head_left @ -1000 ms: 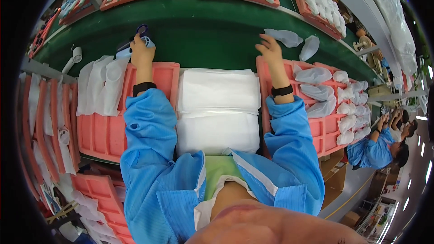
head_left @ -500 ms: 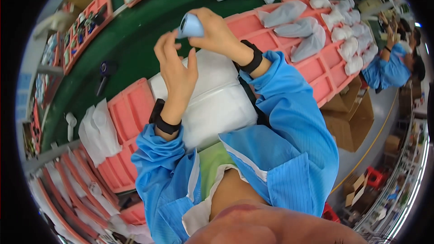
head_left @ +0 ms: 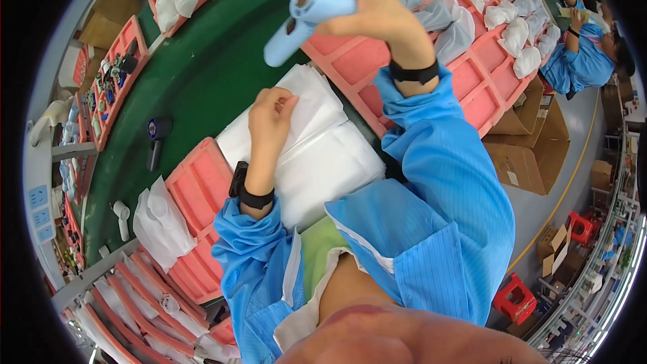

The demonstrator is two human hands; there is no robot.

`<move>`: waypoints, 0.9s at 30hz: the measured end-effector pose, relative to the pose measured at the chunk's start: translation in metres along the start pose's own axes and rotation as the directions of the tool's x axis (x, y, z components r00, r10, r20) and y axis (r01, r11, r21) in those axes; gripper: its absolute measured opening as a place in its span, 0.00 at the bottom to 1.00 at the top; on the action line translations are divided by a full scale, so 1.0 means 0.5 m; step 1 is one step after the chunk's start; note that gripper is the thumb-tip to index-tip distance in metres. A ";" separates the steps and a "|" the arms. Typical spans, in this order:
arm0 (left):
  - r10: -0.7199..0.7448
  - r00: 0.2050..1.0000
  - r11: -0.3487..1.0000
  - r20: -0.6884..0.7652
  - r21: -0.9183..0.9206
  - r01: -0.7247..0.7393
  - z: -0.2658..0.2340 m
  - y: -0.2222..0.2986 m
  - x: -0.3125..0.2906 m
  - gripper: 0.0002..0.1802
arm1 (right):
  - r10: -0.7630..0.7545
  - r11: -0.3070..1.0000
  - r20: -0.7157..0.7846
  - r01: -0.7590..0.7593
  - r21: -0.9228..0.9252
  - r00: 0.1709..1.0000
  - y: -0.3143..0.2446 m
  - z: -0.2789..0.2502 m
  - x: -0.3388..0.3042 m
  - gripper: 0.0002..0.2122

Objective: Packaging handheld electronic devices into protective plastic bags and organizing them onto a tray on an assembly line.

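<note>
My right hand (head_left: 374,7) grips a light blue hair dryer housing (head_left: 327,0) by its round body, above the green belt. Its open round end faces left, and the handle (head_left: 283,44) slants down to the left, with a dark oval opening near its top. My left hand (head_left: 271,118) is over a stack of white translucent bags (head_left: 330,162) in front of me. Its fingers are curled and pressed together close to the top bag; what is between them, if anything, is hidden.
Pink divided trays flank the stack; the right tray (head_left: 350,61) bears several bagged items (head_left: 499,13), the left tray (head_left: 202,182) a white bag (head_left: 162,222). On the green belt (head_left: 202,74) lie a dark hair dryer (head_left: 157,138) and a white one (head_left: 121,219). A person (head_left: 579,47) works at far right.
My right hand has moved up and right with the hair dryer housing, whose handle now shows. My left hand has come away from the housing, down to the bags, and its fingers have closed.
</note>
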State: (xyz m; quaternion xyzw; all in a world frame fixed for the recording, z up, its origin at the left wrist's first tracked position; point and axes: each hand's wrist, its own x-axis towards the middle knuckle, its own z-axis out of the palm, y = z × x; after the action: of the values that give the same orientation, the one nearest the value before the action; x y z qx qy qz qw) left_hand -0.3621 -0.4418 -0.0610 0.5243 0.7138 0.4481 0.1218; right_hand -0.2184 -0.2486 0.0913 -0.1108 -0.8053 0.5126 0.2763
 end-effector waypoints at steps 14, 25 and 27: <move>-0.372 0.840 0.638 -0.396 -0.766 -0.079 -0.135 0.109 -0.009 0.07 | -0.515 0.846 0.216 0.533 -0.028 0.829 0.073 0.197 0.013 0.30; 0.333 0.839 0.932 -0.430 0.018 -0.361 -0.124 0.106 -0.048 0.10 | -0.508 0.768 0.170 0.533 -0.355 0.844 0.057 0.240 -0.022 0.37; 0.462 0.796 0.886 -0.391 0.244 -0.395 -0.109 0.120 -0.051 0.14 | -0.533 0.753 0.072 0.512 -0.414 0.843 0.058 0.243 -0.022 0.36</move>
State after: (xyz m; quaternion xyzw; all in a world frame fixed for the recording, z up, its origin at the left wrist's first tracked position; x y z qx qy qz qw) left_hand -0.3482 -0.4886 0.0087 0.5656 0.6165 0.5150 -0.1866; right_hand -0.2800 -0.3334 0.0229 0.0491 -0.8871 0.2278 0.3985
